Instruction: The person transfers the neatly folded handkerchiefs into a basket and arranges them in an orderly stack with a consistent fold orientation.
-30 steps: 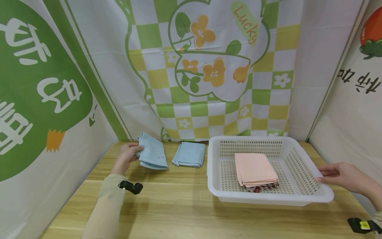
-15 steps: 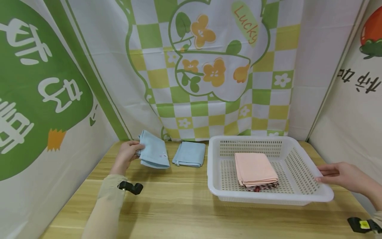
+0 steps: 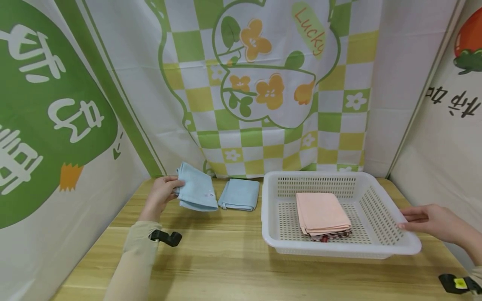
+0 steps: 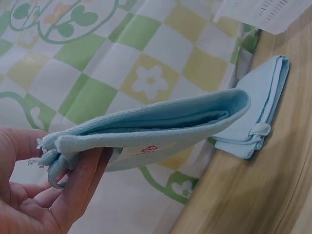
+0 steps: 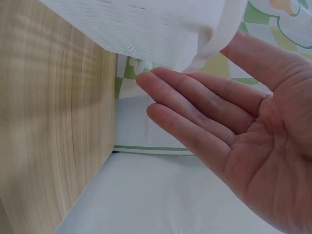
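My left hand (image 3: pixel 161 193) pinches a folded light blue towel (image 3: pixel 196 188) by its left end, thumb on one side and fingers on the other. The towel is raised and tilted; its folded layers (image 4: pixel 161 122) gape in the left wrist view, where a small red print shows. A second folded blue towel (image 3: pixel 239 194) lies on the table just right of it. My right hand (image 3: pixel 437 221) is at the right rim of a white plastic basket (image 3: pixel 408 246), thumb at the rim and fingers (image 5: pixel 195 136) straight beneath it. In the basket lies a folded pink towel (image 3: pixel 321 213).
Under the pink towel, a dark patterned cloth (image 3: pixel 331 236) peeks out. The wooden table (image 3: pixel 211 267) runs back to a checkered curtain (image 3: pixel 271 146), with printed fabric walls (image 3: pixel 124 167) close at left and right.
My left hand has lifted the blue towel slightly and shifted it right, toward the second blue towel. The right hand and the basket have stayed in place.
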`<state>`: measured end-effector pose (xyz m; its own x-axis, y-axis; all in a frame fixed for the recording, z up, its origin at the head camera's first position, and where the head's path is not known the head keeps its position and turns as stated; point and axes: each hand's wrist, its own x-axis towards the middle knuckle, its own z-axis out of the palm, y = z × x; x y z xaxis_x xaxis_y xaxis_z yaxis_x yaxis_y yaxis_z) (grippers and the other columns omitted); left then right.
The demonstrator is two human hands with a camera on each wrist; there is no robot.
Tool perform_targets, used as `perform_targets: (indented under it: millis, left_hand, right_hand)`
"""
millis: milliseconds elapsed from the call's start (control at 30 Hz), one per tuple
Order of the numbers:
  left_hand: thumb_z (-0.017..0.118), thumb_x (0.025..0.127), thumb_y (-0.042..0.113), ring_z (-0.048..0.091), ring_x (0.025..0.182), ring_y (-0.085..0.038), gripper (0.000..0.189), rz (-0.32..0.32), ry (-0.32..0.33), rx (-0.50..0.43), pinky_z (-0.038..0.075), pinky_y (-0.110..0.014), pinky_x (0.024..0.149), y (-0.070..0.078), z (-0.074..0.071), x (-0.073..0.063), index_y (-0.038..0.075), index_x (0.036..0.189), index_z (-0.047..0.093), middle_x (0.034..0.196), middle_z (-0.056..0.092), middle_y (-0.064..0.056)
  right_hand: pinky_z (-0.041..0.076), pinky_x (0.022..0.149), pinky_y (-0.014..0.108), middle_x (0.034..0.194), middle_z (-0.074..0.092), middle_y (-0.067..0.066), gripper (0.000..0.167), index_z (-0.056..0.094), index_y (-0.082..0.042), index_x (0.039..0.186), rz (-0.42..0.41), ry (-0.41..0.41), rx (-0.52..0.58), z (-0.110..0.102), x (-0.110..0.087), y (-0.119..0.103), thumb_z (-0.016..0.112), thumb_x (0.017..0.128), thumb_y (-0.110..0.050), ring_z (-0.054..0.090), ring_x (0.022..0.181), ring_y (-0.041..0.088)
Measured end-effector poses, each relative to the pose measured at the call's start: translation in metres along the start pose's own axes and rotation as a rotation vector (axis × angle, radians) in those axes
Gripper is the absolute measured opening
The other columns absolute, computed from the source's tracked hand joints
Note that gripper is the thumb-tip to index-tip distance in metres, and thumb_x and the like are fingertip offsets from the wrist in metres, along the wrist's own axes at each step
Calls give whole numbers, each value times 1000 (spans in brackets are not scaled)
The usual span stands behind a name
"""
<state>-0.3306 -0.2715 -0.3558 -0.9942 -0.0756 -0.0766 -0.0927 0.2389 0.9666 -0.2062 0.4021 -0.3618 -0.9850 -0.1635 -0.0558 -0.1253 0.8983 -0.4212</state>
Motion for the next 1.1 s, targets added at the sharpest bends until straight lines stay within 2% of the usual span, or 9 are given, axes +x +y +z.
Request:
perform_targets:
  millis: [267,533,733,867,1100]
  left_hand:
    - [58,93,16,56,73,-4,45,10,-27,-28,52,-17,65,5,7,-3,-8,127,44,91,54,2]
    - [58,93,15,56,74,-3,43,35,-49,-40,52,-17,65,10,15,-5,-8,127,43,99,51,-2]
    - [59,92,13,56,74,-3,38,55,-63,-52,52,-17,65,14,20,-6,-6,122,44,107,49,-4]
    - [60,91,12,57,74,-4,32,54,-68,-68,52,-17,66,16,23,-7,-3,116,46,104,49,-4]
    - [61,92,13,60,76,-6,29,62,-83,-78,53,-19,67,19,28,-8,-2,113,47,100,52,-4]
  right_hand:
    - [55,63,26,99,70,20,60,57,16,118,6,2,-2,0,0,0,69,86,-33,67,80,14]
    - [55,63,25,99,70,20,60,56,16,118,2,4,3,1,0,1,69,87,-33,66,79,11]
    - [57,66,30,101,69,22,60,55,17,118,8,-1,17,1,0,1,68,87,-33,68,85,22]
    - [57,66,32,101,69,23,60,55,18,118,9,-1,14,1,0,1,68,87,-32,68,85,25]
    - [55,64,26,100,70,21,60,56,16,118,12,4,3,1,0,0,69,87,-33,68,82,18]
